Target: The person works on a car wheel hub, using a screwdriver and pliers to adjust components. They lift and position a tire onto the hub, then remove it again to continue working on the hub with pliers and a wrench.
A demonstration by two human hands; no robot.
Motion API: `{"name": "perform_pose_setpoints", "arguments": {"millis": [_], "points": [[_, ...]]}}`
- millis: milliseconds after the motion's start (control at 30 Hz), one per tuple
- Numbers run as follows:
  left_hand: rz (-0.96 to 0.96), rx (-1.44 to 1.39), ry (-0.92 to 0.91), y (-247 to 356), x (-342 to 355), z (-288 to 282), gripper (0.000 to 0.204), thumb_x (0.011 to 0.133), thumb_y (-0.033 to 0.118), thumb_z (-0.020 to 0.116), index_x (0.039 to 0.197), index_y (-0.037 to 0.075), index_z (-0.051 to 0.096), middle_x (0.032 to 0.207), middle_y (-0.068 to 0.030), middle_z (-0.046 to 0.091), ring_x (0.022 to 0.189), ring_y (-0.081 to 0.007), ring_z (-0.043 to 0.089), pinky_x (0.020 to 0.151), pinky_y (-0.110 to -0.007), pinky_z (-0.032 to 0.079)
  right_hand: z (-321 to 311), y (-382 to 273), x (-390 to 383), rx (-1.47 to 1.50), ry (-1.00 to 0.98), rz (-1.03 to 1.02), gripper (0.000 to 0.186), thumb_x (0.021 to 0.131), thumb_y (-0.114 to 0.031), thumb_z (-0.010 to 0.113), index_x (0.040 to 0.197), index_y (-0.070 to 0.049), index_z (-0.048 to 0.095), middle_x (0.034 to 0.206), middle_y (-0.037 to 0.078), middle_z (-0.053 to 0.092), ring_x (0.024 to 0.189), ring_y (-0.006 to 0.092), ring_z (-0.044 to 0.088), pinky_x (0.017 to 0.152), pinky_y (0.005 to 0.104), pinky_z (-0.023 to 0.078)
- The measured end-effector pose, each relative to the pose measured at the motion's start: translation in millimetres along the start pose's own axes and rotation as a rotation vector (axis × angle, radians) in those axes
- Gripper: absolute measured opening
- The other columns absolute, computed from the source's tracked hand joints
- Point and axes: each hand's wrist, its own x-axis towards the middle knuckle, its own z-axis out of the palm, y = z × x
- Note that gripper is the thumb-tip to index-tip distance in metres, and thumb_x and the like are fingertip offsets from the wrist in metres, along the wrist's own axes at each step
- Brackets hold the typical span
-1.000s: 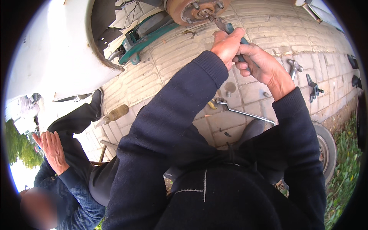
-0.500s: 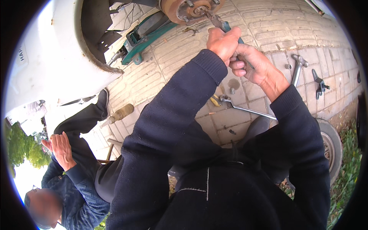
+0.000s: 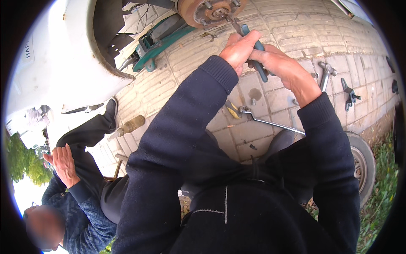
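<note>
A pair of pliers with blue-green handles (image 3: 259, 47) reaches up to the rusty wheel hub (image 3: 198, 13), its jaws at the hub's centre. My left hand (image 3: 239, 48) is closed round the handles from the left. From the right, my right hand (image 3: 284, 68) grips them too, its thumb stretched toward my left hand and its fingers partly hidden behind the handles. Whether the jaws pinch a small part at the hub is too small to tell.
A green floor jack (image 3: 163, 46) stands under the white vehicle body (image 3: 55, 63). On the paving lie a long-handled wrench (image 3: 270, 121), a socket handle (image 3: 326, 76), a black puller-like tool (image 3: 350, 94) and a bottle (image 3: 132, 125). A wheel (image 3: 361, 163) lies right; another person (image 3: 84, 211) sits left.
Both hands have shifted on the pliers, and my left hand has moved a little left. More of the handle now shows between them. The jaws stay at the hub's centre.
</note>
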Motion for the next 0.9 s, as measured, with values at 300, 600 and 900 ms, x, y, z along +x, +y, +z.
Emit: {"name": "perform_pose_setpoints", "arguments": {"millis": [300, 600, 900], "points": [[0.134, -0.146, 0.282, 7, -11, -36, 0.044, 0.105, 0.024, 0.059, 0.133, -0.008, 0.048, 0.123, -0.0263, 0.063, 0.113, -0.0384, 0.066, 0.094, -0.051, 0.058, -6, 14, 14, 0.277, 0.013, -0.041, 0.041, 0.095, -0.035, 0.064, 0.112, 0.002, 0.068, 0.101, 0.012, 0.070, 0.091, 0.0188, 0.059, 0.079, 0.0345, 0.044], [0.219, -0.200, 0.338, 16, 6, -41, 0.042, 0.105, 0.016, 0.057, 0.135, -0.012, 0.047, 0.127, -0.0283, 0.063, 0.114, -0.0384, 0.067, 0.096, -0.048, 0.059, 6, 11, 9, 0.175, -0.030, -0.034, 0.043, 0.093, -0.040, 0.069, 0.112, -0.001, 0.065, 0.101, 0.011, 0.068, 0.093, 0.0189, 0.060, 0.086, 0.0378, 0.045], [0.254, 0.030, 0.444, 18, 20, -51, 0.035, 0.104, 0.015, 0.059, 0.122, -0.015, 0.056, 0.111, -0.0258, 0.071, 0.091, -0.0345, 0.074, 0.074, -0.040, 0.064, 8, 12, 11, 0.253, -0.033, -0.148, 0.041, 0.094, -0.038, 0.070, 0.110, -0.001, 0.066, 0.096, 0.010, 0.066, 0.094, 0.0198, 0.060, 0.087, 0.0347, 0.045]]}}
